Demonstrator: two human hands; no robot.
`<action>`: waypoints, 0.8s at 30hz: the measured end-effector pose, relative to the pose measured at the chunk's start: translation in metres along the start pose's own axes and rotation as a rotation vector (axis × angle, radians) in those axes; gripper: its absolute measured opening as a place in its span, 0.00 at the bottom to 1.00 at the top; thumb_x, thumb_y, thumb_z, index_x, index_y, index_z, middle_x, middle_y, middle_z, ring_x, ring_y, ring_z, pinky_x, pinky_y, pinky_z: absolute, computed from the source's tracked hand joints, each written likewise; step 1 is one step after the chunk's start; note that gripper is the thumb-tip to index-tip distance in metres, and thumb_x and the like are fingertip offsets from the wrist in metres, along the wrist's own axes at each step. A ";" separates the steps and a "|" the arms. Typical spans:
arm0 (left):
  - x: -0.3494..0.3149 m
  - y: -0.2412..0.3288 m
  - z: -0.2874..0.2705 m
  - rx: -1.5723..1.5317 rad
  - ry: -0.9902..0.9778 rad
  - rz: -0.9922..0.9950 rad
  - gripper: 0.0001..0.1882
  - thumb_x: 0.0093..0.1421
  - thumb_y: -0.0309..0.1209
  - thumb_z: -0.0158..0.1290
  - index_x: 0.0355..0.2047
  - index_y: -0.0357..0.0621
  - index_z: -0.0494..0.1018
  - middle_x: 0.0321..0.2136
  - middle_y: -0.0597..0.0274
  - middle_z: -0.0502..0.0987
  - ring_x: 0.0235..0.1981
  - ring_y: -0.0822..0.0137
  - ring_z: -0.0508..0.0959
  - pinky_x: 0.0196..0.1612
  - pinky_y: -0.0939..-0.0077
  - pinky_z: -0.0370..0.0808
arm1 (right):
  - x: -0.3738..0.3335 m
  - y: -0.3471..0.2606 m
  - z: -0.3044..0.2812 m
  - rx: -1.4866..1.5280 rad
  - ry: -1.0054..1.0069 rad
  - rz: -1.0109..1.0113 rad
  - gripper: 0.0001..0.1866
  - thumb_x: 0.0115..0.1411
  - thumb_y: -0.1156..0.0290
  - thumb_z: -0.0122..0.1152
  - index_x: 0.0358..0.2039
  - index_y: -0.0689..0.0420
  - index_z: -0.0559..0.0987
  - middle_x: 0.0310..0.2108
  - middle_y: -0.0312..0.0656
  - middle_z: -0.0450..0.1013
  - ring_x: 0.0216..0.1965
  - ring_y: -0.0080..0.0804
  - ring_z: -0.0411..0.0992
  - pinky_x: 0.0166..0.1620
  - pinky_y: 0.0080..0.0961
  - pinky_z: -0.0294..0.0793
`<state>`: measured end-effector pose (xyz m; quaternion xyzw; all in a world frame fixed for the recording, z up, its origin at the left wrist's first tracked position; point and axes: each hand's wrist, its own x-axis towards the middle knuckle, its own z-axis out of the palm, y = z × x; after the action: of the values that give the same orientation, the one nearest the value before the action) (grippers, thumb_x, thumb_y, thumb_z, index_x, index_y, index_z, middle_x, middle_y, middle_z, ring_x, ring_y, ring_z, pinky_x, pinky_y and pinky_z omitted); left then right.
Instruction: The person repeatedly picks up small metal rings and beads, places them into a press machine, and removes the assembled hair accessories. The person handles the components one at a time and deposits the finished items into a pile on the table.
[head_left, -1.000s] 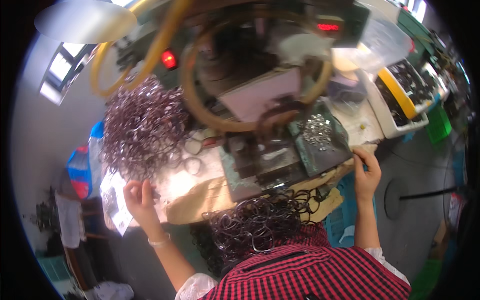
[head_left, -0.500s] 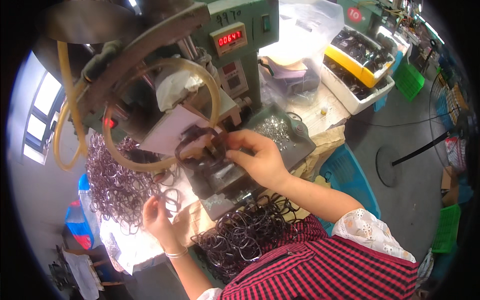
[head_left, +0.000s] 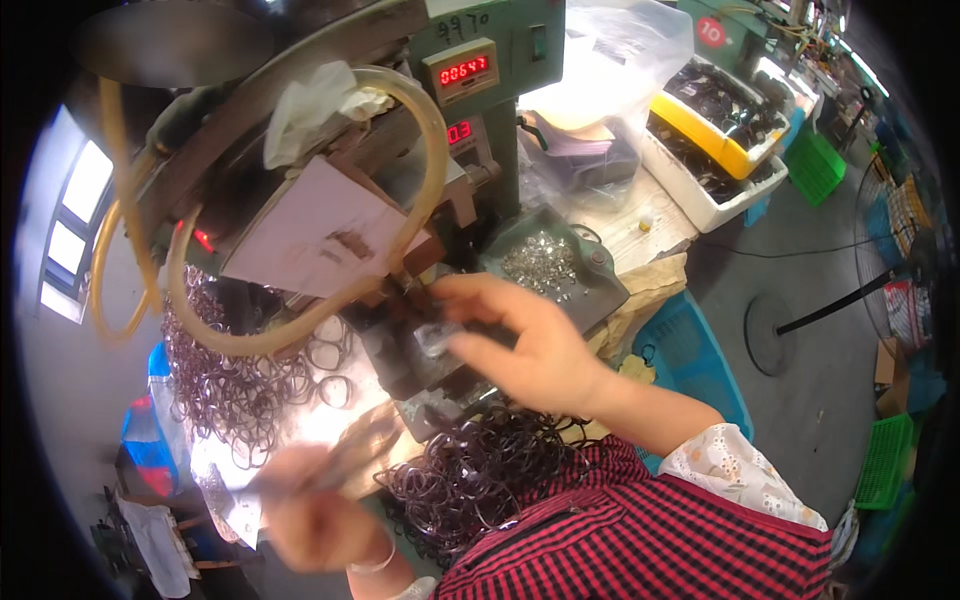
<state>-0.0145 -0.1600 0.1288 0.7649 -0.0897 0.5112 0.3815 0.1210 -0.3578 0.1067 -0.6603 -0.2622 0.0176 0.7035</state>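
Note:
My right hand (head_left: 535,345) reaches to the press's work spot, thumb and forefinger around something small, pale and blurred that I cannot make out. Under the fingertips is the dark metal block of the bench press (head_left: 410,355). Low on the left, my left hand (head_left: 315,515) is smeared by motion. A blurred dark ring (head_left: 365,440) trails from its fingers. Several dark, glossy thin rings (head_left: 235,380) lie heaped on the table to the left. Another heap of rings (head_left: 465,480) lies close to my red-and-black checked apron (head_left: 650,520).
A grey tray of small shiny metal pieces (head_left: 545,262) sits right of the press. A yellowish hose (head_left: 440,180) loops before it, beside a pinkish card (head_left: 315,230). Further right are a blue basket (head_left: 700,360), bins of dark parts (head_left: 715,195) and a fan stand (head_left: 770,335).
The ring at the press by my right hand is gone from there. My left hand has swung down and nearer me, a dark streak with it. The press head and card have shifted; a second red display shows.

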 end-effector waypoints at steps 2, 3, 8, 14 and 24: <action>0.012 -0.002 0.031 0.397 -0.283 0.167 0.12 0.49 0.12 0.53 0.34 0.33 0.76 0.27 0.53 0.77 0.28 0.58 0.76 0.31 0.70 0.73 | 0.015 0.025 -0.027 -0.433 0.043 -0.209 0.14 0.54 0.72 0.64 0.43 0.57 0.82 0.50 0.49 0.76 0.52 0.50 0.74 0.57 0.40 0.72; 0.012 -0.007 0.044 0.297 -0.278 0.159 0.14 0.47 0.08 0.53 0.33 0.35 0.77 0.27 0.57 0.78 0.27 0.59 0.77 0.30 0.72 0.73 | 0.020 0.046 -0.041 -0.718 0.105 -0.232 0.14 0.53 0.71 0.65 0.41 0.56 0.83 0.51 0.48 0.75 0.54 0.51 0.72 0.58 0.42 0.72; 0.009 -0.034 0.077 0.224 -0.306 0.236 0.17 0.50 0.10 0.55 0.40 0.37 0.79 0.26 0.56 0.77 0.24 0.64 0.77 0.29 0.75 0.74 | 0.002 0.118 -0.089 -1.125 0.203 -0.079 0.12 0.50 0.68 0.71 0.37 0.52 0.84 0.55 0.49 0.73 0.62 0.51 0.66 0.58 0.45 0.72; 0.011 -0.034 0.079 0.177 -0.311 0.238 0.17 0.49 0.10 0.56 0.39 0.37 0.80 0.27 0.54 0.78 0.23 0.61 0.78 0.27 0.73 0.75 | 0.010 0.123 -0.085 -1.025 0.309 -0.219 0.04 0.50 0.73 0.68 0.28 0.54 0.82 0.44 0.42 0.79 0.51 0.46 0.74 0.48 0.40 0.76; -0.023 -0.010 0.027 0.474 -0.197 0.117 0.15 0.51 0.16 0.62 0.40 0.42 0.83 0.41 0.54 0.82 0.37 0.58 0.82 0.41 0.70 0.78 | 0.028 0.122 -0.063 -1.246 0.112 -0.239 0.05 0.51 0.73 0.64 0.29 0.56 0.78 0.32 0.44 0.73 0.39 0.47 0.73 0.37 0.43 0.74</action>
<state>-0.0004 -0.1764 0.0995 0.8725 -0.0484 0.4623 0.1507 0.2092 -0.3903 0.0027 -0.9118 -0.2582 -0.2514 0.1971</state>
